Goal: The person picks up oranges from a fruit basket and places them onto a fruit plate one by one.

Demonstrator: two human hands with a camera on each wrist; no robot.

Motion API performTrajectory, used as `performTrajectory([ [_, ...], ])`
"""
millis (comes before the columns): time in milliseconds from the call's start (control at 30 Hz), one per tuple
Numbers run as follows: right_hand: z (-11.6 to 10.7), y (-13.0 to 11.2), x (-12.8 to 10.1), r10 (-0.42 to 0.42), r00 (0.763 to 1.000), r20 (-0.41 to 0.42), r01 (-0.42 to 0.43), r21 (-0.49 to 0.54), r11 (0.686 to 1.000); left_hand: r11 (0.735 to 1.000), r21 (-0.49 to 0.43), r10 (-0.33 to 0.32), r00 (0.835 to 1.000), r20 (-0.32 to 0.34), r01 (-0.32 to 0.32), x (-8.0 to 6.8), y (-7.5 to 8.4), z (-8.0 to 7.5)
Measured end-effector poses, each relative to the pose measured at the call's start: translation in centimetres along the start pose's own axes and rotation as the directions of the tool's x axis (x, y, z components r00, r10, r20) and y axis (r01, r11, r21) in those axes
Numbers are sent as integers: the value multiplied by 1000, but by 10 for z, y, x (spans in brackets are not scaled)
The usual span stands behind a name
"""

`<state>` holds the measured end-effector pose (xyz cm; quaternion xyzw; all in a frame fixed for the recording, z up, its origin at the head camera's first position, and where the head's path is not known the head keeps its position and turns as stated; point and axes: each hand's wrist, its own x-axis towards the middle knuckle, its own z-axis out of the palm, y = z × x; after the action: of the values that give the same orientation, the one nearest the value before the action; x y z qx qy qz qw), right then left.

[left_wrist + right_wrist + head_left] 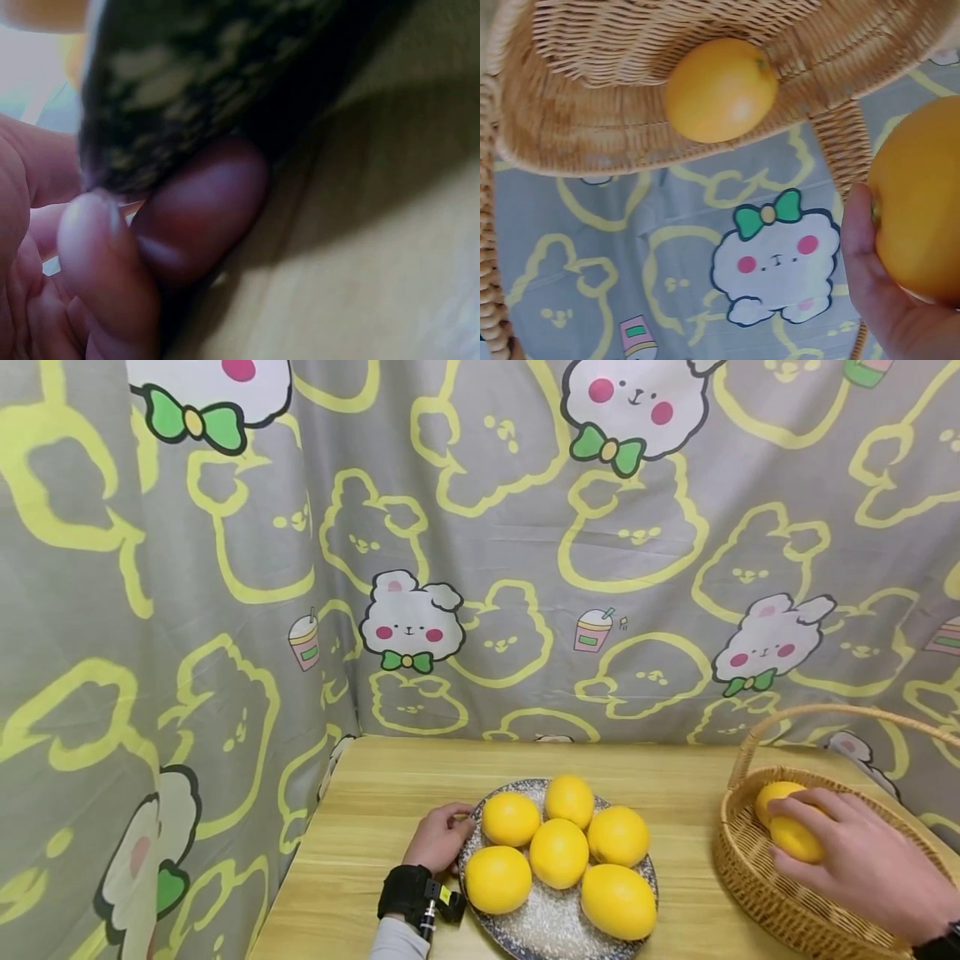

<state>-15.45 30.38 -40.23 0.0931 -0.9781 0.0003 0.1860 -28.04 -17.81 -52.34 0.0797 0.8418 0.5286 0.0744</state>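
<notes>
My left hand (pixel 441 839) grips the left rim of a speckled plate (pixel 551 922). In the left wrist view, its fingertips (pixel 206 214) lie close under the plate's dark patterned edge. Several yellow lemons, one in the middle (pixel 558 853), sit on that plate. Over the wicker basket (pixel 738 881) at the right, my right hand (pixel 873 860) holds another lemon (pixel 922 202) between thumb and fingers. A second lemon (pixel 721 90) lies inside the basket by its far wall, partly covered by the hand in the head view.
A tall arched handle (pixel 847 710) rises over the basket. Both basket and plate stand on a light wooden table (pixel 408 768), with a strip of tabletop between them. A grey curtain (pixel 510 552) printed with rabbits and yellow outlines hangs behind and along the left.
</notes>
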Motion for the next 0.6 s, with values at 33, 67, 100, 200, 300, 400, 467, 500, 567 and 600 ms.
performTrajectory([
  [33,-1,-3,-1,-5,1000,-13,5,5,1000,1000,-2,-2,1000,3,2,0,0,0],
  [67,-2,-7,-1,-12,1000,-27,12,10,1000,1000,-4,-4,1000,5,4,0,0,0],
  [100,-2,-11,-1,-21,999,-48,22,9,1000,1000,-5,-8,1000,5,8,1,-1,0],
  [200,-5,-24,-1,-62,994,-86,63,10,998,1000,0,-7,1000,2,7,1,-1,0],
  [300,-6,-37,1,-115,984,-135,115,-5,993,1000,7,-2,1000,0,2,1,-1,0],
  [400,-7,-48,3,-163,970,-178,163,-16,986,1000,11,10,1000,1,-10,1,-1,0],
  [467,-8,-54,4,-190,961,-199,192,-13,981,1000,8,11,1000,2,-11,1,-1,0],
  [500,-8,-56,5,-206,956,-210,208,-10,978,1000,7,9,1000,3,-9,1,-1,0],
  [567,-8,-61,6,-236,943,-236,241,-9,971,1000,5,7,1000,3,-7,1,-1,0],
  [600,-8,-63,6,-249,937,-244,255,-8,967,1000,3,5,1000,3,-5,1,0,0],
])
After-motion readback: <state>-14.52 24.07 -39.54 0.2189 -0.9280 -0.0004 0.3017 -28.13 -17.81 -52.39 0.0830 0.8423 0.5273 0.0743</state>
